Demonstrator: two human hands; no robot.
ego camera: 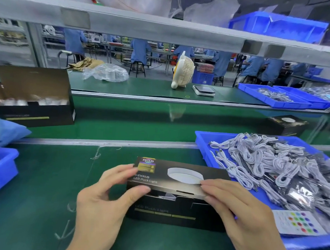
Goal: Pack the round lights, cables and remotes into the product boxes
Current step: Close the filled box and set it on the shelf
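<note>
Box: your black cardboard product box (176, 199) sits on the green surface (44, 185), left of the blue cable tray (203, 143).
Left hand (104, 199): pinches the lid's left corner.
Right hand (238, 209): flat fingers press the lid.
Risk: the tuck flap may buckle if you press unevenly.

Readable stuff is pretty much all on black product box (178, 184) in front; lid top has "RGB" in little rainbow-edged badge at far left corner; under that "EZVALO", then "LED Puck Light" in pale letters; front wall repeats "LED Puck Light", way fainter, above yellowish bar; small yellow lines under RGB badge too blurry to read; bigger open black box (34, 107) at left has side print above yellow stripe, can't make it out.
</note>
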